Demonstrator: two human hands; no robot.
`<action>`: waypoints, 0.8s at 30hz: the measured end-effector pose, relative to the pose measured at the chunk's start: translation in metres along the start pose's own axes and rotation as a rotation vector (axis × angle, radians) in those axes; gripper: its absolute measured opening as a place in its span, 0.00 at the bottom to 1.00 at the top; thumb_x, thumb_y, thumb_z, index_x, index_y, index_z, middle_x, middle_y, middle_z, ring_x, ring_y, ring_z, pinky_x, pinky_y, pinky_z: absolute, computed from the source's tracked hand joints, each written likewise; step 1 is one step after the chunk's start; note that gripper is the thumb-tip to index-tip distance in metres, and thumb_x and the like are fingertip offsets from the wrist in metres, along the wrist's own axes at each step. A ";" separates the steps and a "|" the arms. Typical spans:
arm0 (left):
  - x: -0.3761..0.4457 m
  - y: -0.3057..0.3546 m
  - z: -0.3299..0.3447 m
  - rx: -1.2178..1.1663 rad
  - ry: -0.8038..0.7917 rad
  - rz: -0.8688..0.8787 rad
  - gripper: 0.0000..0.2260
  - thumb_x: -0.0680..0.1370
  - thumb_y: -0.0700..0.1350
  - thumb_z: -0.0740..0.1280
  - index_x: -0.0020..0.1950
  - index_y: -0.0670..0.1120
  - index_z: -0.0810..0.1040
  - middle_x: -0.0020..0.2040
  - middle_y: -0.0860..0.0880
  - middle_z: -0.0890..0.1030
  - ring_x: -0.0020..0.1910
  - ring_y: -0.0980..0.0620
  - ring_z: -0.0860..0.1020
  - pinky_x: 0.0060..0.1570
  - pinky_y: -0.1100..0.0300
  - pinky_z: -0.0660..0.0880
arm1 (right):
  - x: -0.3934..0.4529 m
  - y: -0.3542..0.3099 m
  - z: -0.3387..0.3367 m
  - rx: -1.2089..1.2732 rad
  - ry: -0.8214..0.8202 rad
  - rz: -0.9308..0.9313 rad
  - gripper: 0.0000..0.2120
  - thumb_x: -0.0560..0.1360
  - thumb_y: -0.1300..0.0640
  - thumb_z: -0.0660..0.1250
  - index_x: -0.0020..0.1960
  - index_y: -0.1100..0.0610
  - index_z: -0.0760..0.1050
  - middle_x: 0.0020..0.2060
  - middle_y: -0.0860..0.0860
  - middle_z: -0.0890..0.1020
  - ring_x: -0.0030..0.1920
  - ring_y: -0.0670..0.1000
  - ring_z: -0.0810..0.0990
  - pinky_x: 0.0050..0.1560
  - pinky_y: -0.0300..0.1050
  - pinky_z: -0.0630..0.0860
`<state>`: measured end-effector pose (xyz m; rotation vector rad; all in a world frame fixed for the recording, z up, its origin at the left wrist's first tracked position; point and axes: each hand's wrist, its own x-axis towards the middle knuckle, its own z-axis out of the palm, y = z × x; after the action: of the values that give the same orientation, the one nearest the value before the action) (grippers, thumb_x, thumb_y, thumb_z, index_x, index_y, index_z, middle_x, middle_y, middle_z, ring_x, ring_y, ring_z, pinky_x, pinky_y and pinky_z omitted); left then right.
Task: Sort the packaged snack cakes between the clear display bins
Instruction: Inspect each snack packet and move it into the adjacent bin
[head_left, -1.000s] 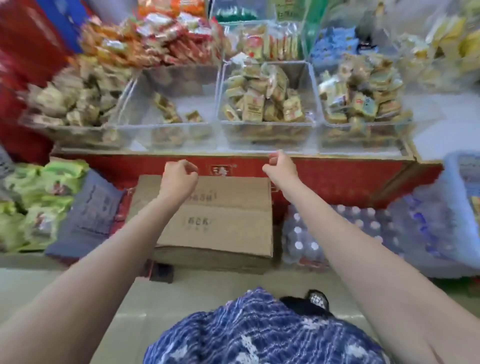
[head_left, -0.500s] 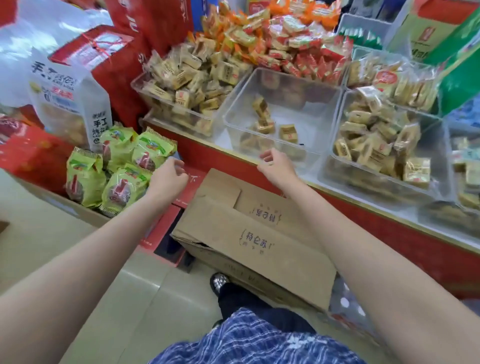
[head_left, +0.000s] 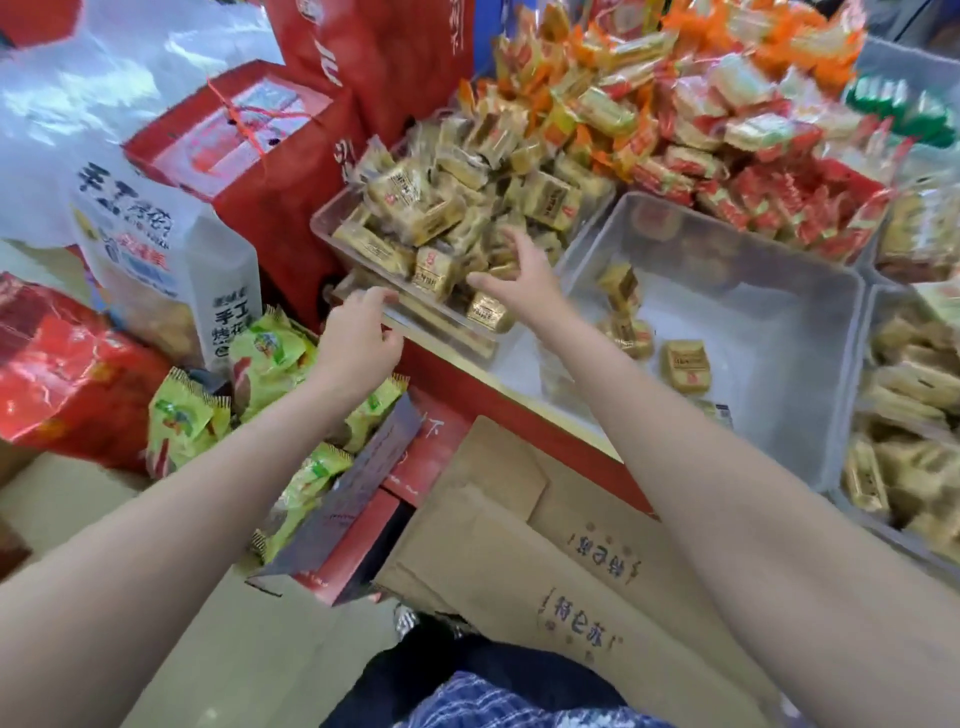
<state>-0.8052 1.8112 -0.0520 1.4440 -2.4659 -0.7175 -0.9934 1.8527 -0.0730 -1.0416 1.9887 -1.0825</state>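
Head view shows a red counter with clear bins. Right hand, fingers spread, reaches at the full bin of gold snack cakes; left hand, loosely curled, holds nothing beside it. A cardboard box lies on the floor below.

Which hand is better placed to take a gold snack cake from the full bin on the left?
The right hand, probably. Its open fingers already reach over the heaped gold cakes in the full bin. The left hand is at the bin's near front edge, fingers curled, lower than the cakes.
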 end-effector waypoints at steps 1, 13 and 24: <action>0.012 -0.001 -0.001 0.017 0.009 0.017 0.21 0.77 0.35 0.60 0.70 0.40 0.69 0.68 0.40 0.70 0.67 0.42 0.67 0.62 0.54 0.64 | 0.011 -0.003 0.006 0.005 -0.023 -0.001 0.35 0.73 0.51 0.71 0.75 0.49 0.57 0.74 0.55 0.60 0.73 0.56 0.60 0.71 0.55 0.62; 0.085 -0.017 0.011 -0.145 -0.066 0.021 0.23 0.78 0.36 0.58 0.74 0.44 0.63 0.69 0.43 0.70 0.64 0.44 0.72 0.56 0.55 0.69 | 0.091 -0.024 0.052 0.066 0.117 0.218 0.29 0.71 0.55 0.73 0.69 0.50 0.66 0.68 0.57 0.68 0.64 0.57 0.70 0.65 0.52 0.68; 0.097 0.024 0.012 -0.374 -0.038 0.088 0.14 0.80 0.42 0.60 0.65 0.44 0.72 0.58 0.46 0.72 0.59 0.46 0.72 0.54 0.59 0.66 | 0.003 -0.002 -0.018 0.230 0.315 0.064 0.23 0.70 0.53 0.73 0.59 0.38 0.68 0.64 0.48 0.72 0.65 0.54 0.72 0.61 0.61 0.74</action>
<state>-0.8771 1.7409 -0.0579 1.1853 -2.2462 -1.1235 -1.0091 1.8561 -0.0633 -0.7154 2.0582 -1.4735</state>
